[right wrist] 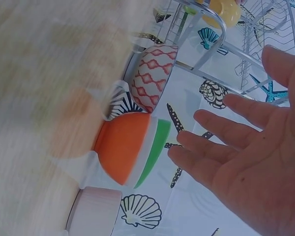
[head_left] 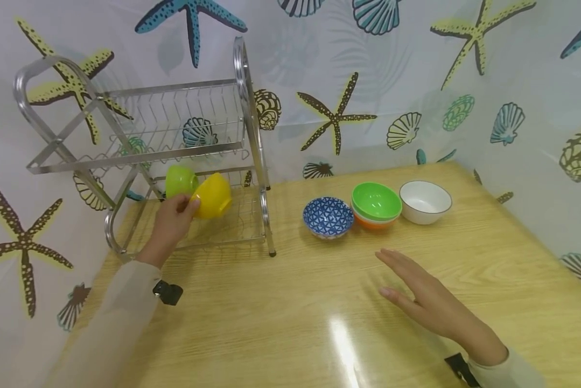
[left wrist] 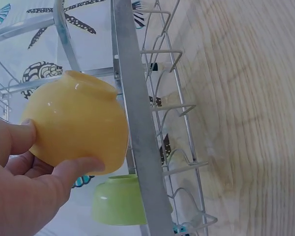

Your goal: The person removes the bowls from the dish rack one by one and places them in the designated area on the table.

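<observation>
My left hand (head_left: 174, 223) pinches a yellow bowl (head_left: 214, 196) by its rim, thumb on one side and fingers on the other. Tilted on its side, the bowl is at the lower tier of the metal dish rack (head_left: 266, 215). Just behind it a lime green bowl (head_left: 180, 181) stands in that tier; it shows in the left wrist view too (left wrist: 120, 201). Over the table, my right hand (head_left: 428, 302) is spread with straight fingers and holds nothing. Nearest to it are a green bowl (head_left: 376, 200) stacked with a white and an orange bowl (head_left: 375, 223).
A blue patterned bowl (head_left: 328, 216) sits left of the stack, and a white bowl (head_left: 425, 200) with a dark rim sits to its right. The rack's upper tier (head_left: 174, 124) overhangs the lower one. A printed cloth (head_left: 280, 145) hangs behind the wooden table (head_left: 251, 307).
</observation>
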### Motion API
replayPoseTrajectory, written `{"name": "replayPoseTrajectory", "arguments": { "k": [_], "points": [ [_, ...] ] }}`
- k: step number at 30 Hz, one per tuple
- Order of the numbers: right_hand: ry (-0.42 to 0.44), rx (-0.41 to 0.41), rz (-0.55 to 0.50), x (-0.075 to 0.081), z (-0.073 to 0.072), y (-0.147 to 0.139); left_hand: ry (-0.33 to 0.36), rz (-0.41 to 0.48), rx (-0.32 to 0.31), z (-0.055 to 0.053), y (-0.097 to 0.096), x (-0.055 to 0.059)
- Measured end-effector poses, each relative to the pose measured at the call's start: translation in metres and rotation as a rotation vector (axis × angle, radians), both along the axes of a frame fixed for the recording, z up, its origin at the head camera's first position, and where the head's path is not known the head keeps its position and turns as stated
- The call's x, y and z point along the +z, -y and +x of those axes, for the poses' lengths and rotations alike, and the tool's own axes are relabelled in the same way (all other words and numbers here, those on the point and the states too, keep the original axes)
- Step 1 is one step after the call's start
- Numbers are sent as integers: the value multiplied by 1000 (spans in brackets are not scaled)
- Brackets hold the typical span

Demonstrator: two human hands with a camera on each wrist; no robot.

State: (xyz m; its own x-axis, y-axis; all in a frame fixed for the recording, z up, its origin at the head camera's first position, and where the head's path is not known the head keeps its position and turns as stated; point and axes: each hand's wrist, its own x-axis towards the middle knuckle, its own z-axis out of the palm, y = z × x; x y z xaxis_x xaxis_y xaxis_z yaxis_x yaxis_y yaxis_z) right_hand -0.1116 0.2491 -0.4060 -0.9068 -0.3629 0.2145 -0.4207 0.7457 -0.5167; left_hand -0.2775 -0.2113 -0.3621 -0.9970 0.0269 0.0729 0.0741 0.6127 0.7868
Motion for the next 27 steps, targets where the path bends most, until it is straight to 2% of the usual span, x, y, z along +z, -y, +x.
{"name": "replayPoseTrajectory", "arguments": {
  "k": [3, 9, 13, 17, 21, 27],
  "points": [
    [-13, 2, 6, 2, -1, 0, -48, -40, -1, 9, 0, 2],
    [-48, 11, 6, 6, -3, -1, -113, -47, -45, 28, -2, 0],
    [-48, 17, -4, 6, -3, 1, -137, -15, -46, 39, -2, -5],
    [-36, 13, -11, 6, -4, 2, -122, 80, -44, 50, -3, -5],
    [-29, 11, -11, 6, -4, 3, -96, 139, -71, 61, -6, 2],
    [-23, 7, 2, 7, -5, 5, -110, 90, -90, 83, -16, 15]
  ]
}}
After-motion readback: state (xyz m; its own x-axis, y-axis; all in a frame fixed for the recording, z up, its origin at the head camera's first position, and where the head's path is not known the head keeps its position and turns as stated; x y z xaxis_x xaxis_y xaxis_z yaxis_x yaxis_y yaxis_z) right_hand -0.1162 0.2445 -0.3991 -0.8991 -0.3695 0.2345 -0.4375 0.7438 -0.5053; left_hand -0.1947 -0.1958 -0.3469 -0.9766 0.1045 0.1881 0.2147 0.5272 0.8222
